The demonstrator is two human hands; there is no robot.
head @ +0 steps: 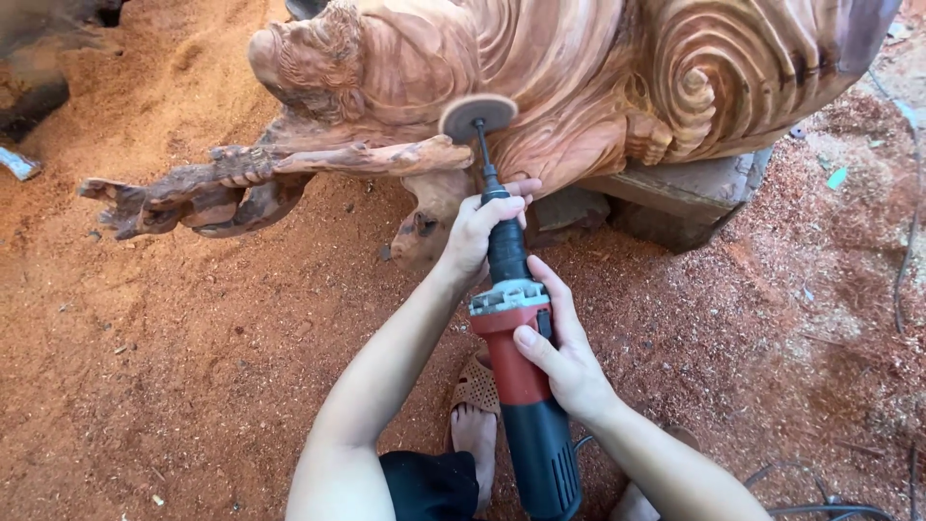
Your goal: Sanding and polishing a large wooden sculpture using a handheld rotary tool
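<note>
Red and black die grinder [521,386] sits centre frame, long shaft up, its round sanding disc [477,117] touching the underside of the big reddish wood carving [540,68], just above the gnarled branch-like limb [289,174] that sticks out to the left. Carving rests on a grey stone block [675,188], lifted off the ground. Progress, judging by surfaces: swirls and folds on the body look fully cut and fairly smooth; limb and knob under the disc look rougher and darker, so finishing there seems left to do. Thick red sawdust [193,338] all around says a lot of material is already off

Left hand [482,227] is closed tight around the black neck of the grinder, near the shaft, forearm reaching in from lower left. Right hand [564,352] wraps the red body, thumb across the front, fingers curled behind, wrist bent, forearm from lower right. Both hands fully gripping, neither open

1 sandalled foot [475,405] planted under the tool. Black cable [820,507] trails at lower right, another thin cable [907,251] along the right edge
</note>
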